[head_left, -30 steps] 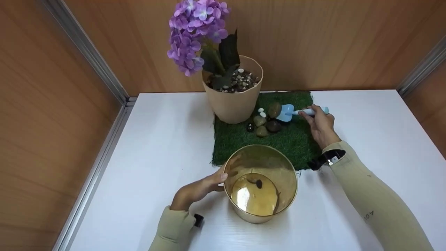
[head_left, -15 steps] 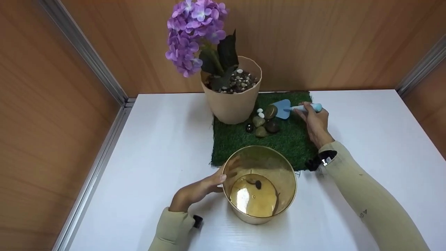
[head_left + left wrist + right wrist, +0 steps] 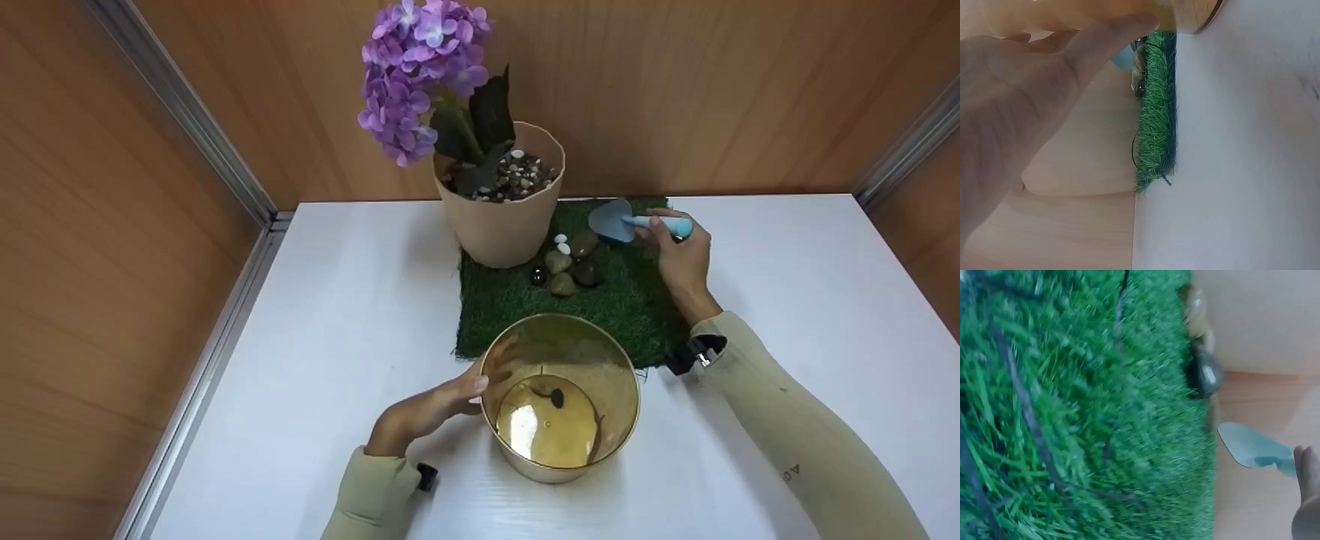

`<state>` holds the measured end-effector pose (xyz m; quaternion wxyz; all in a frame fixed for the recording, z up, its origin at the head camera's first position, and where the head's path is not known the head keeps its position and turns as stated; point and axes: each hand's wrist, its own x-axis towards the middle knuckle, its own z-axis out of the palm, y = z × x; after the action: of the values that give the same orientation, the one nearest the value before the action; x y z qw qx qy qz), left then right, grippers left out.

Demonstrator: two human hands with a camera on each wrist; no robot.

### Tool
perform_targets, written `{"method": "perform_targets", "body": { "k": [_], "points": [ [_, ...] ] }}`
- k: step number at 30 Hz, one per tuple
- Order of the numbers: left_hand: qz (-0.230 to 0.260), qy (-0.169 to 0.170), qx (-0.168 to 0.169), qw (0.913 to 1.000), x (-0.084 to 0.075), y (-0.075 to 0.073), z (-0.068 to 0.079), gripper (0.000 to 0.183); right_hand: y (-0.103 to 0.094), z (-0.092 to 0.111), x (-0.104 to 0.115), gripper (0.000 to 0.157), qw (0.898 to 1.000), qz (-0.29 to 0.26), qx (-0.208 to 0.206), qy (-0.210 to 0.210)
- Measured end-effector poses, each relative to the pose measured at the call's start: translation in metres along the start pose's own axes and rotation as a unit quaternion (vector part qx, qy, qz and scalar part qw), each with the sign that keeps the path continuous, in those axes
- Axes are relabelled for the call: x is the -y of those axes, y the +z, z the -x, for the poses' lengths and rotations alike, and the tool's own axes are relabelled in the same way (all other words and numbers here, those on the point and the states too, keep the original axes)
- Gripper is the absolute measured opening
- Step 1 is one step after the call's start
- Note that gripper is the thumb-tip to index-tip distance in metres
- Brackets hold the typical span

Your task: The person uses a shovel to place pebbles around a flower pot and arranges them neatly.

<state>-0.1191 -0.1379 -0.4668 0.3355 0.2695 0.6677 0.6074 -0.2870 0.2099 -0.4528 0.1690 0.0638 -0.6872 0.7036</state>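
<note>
My right hand (image 3: pixel 684 255) grips the handle of a small light-blue garden trowel (image 3: pixel 613 220). Its blade points left, just behind a group of stones; in the right wrist view the blade (image 3: pixel 1249 445) stands beyond the mat's surface, near a dark stone (image 3: pixel 1205 375). My left hand (image 3: pixel 450 394) holds the left side of a see-through gold bucket (image 3: pixel 604 352), thumb near the rim, fingers showing through the wall. A dark spot and a curved dark line show at its bottom. The brown stone (image 3: pixel 584 242) lies closest to the trowel, with two white pebbles (image 3: pixel 562 244) beside it.
A green artificial grass mat (image 3: pixel 499 322) lies on the white table (image 3: pixel 337 322). On its back left corner stands a beige pot (image 3: pixel 495 229) with a purple flower (image 3: pixel 420 67) and gravel. A wooden panel (image 3: pixel 675 97) rises behind the table.
My right hand has moved the trowel back and slightly left, its blade now behind the brown stone rather than at its right side. That stone has shifted a little. The left hand stays put.
</note>
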Motion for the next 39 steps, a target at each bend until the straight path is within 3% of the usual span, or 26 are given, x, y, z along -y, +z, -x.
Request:
{"method": "perform_targets", "body": {
  "k": [4,6,9,12,15,20,24,29,34,37,39],
  "points": [
    [0.002,0.006,0.002,1.0,0.001,0.0,0.0,0.063,-0.009,0.008,0.015,0.037,0.997,-0.058,-0.015,0.044],
    [0.002,0.011,0.005,0.9999,0.001,0.0,0.0,0.063,-0.014,0.013,0.023,0.04,0.991,-0.111,-0.013,0.072],
    [-0.002,0.012,0.009,0.9999,0.001,0.0,0.0,0.061,-0.024,0.02,0.036,0.041,0.97,-0.211,0.0,0.121],
    [-0.006,0.01,0.007,0.9999,0.0,0.001,0.0,0.06,-0.034,0.028,0.053,0.039,0.941,-0.294,0.012,0.168],
    [-0.006,0.006,0.004,1.0,-0.001,0.001,0.0,0.06,-0.042,0.037,0.074,0.036,0.925,-0.328,0.029,0.192],
    [-0.003,0.005,0.004,1.0,-0.001,0.001,0.0,0.062,-0.046,0.056,0.106,0.033,0.922,-0.323,0.105,0.186],
    [-0.007,0.008,0.004,0.9999,-0.001,0.0,0.0,0.063,-0.045,0.073,0.125,0.034,0.926,-0.285,0.183,0.169],
    [-0.01,0.006,0.006,0.9999,0.0,0.0,-0.001,0.065,-0.036,0.092,0.144,0.032,0.937,-0.199,0.255,0.13],
    [-0.008,0.012,0.005,0.9999,-0.001,0.0,-0.001,0.063,-0.019,0.109,0.158,0.026,0.952,-0.037,0.293,0.087],
    [-0.008,0.012,0.003,0.9999,-0.001,0.001,-0.001,0.062,-0.007,0.12,0.159,0.023,0.942,0.076,0.322,0.056],
    [-0.009,0.009,0.001,0.9999,-0.001,0.001,0.0,0.061,0.001,0.125,0.157,0.022,0.926,0.133,0.351,0.026]
  ]
}}
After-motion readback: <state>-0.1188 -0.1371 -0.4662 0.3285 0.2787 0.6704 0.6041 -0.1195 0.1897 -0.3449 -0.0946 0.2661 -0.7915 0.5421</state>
